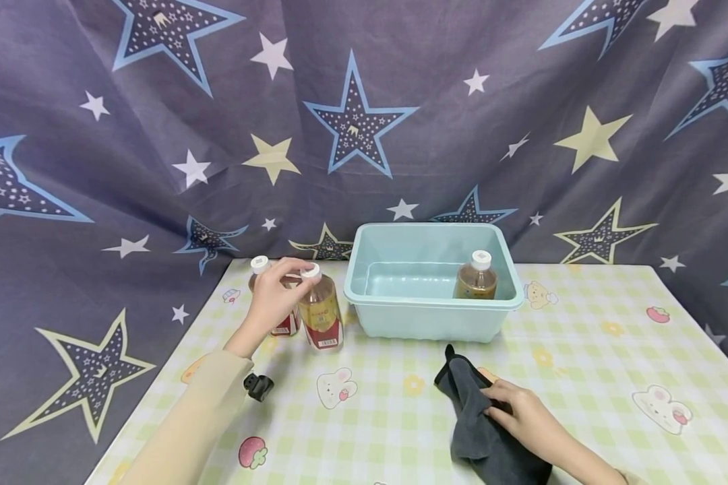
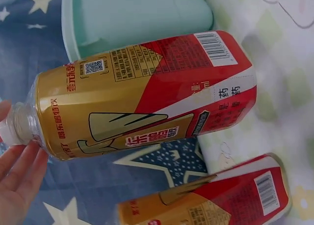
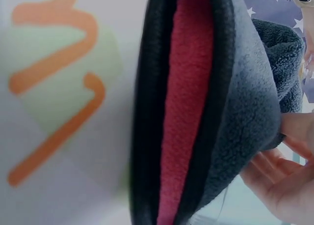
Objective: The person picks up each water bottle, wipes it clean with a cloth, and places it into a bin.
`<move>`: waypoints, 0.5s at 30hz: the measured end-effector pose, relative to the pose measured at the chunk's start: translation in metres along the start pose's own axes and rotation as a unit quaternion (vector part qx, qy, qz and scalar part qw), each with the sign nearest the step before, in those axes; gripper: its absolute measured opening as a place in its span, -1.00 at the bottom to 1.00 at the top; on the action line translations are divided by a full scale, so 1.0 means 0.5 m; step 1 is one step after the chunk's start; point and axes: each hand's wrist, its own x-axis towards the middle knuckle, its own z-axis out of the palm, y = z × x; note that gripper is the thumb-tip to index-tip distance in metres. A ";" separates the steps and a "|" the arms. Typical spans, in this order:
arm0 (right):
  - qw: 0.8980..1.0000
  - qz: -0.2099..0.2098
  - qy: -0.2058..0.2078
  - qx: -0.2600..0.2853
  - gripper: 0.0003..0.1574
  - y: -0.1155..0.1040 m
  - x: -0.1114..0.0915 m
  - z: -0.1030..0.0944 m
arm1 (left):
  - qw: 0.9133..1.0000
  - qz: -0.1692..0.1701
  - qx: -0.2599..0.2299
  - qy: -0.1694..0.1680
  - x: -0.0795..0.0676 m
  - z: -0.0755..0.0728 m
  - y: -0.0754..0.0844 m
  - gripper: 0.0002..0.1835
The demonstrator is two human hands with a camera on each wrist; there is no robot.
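My left hand (image 1: pixel 273 296) pinches the white cap and neck of a drink bottle (image 1: pixel 321 313) with a gold and red label. In the left wrist view this bottle (image 2: pixel 147 95) lies across the picture, fingers at its neck. I cannot tell whether its base touches the table. A second matching bottle (image 1: pixel 285 326) stands just behind my left hand, partly hidden by it. Near the front of the table my right hand (image 1: pixel 524 414) pinches a dark grey towel (image 1: pixel 479 431) with black edging. The right wrist view shows a red side of the towel (image 3: pixel 186 107).
A light blue plastic basin (image 1: pixel 425 322) stands at the back, right of the two bottles. Inside it, at the right, is another bottle (image 1: pixel 476 277). A small black object (image 1: pixel 258 386) is beside my left sleeve. The table (image 1: pixel 388 417) has a checked cloth; a starry curtain hangs behind.
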 end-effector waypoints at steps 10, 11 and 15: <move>0.998 -0.045 0.049 -0.008 -0.74 0.001 0.001 -0.005 | 0.997 0.077 -0.026 0.009 -0.030 -0.011 0.113 -0.80; 0.997 -0.050 0.054 -0.006 -0.74 0.002 0.001 -0.005 | 0.996 0.082 -0.030 0.007 -0.033 -0.010 0.117 -0.80; 0.997 -0.057 0.058 -0.005 -0.75 0.002 0.002 -0.008 | 0.995 0.093 -0.046 -0.004 -0.043 0.005 0.108 -0.81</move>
